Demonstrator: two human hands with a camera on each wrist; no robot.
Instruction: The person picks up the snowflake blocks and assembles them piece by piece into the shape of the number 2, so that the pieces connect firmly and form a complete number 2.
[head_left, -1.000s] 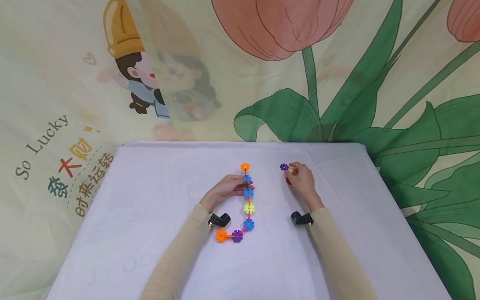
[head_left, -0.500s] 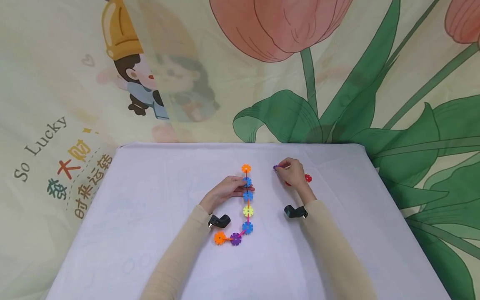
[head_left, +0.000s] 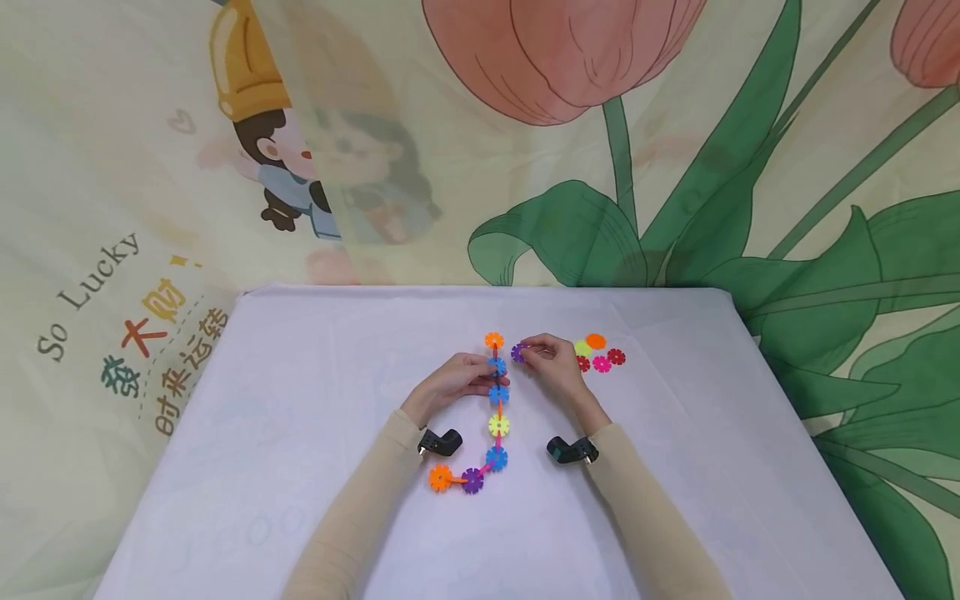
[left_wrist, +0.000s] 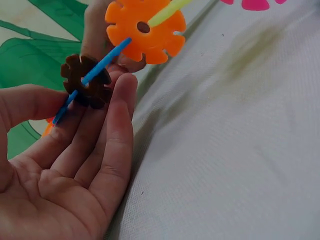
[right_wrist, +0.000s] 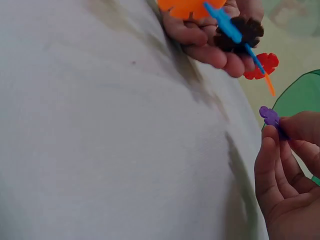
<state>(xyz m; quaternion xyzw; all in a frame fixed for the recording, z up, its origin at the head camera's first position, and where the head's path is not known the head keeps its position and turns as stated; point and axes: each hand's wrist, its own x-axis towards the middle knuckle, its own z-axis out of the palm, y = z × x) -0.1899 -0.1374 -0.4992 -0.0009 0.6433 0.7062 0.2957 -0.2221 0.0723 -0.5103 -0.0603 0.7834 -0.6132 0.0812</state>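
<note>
A chain of interlocking snowflake discs runs toward me from an orange end disc, then bends left at its near end. My left hand pinches a blue disc close to the far end, between thumb and fingers. In the left wrist view a brown disc lies over those fingers, linked by blue to a larger-looking orange disc. Just right of the chain's far end, my right hand holds a loose purple snowflake disc by its edge, apart from the chain.
Right of my right hand, several loose discs lie on the white-covered table, among them an orange one, a pink one and a red one. A printed curtain hangs behind the table's far edge.
My right hand has picked the purple disc from the loose pile and carried it left to the chain's far end. My left hand keeps its grip with little movement.
</note>
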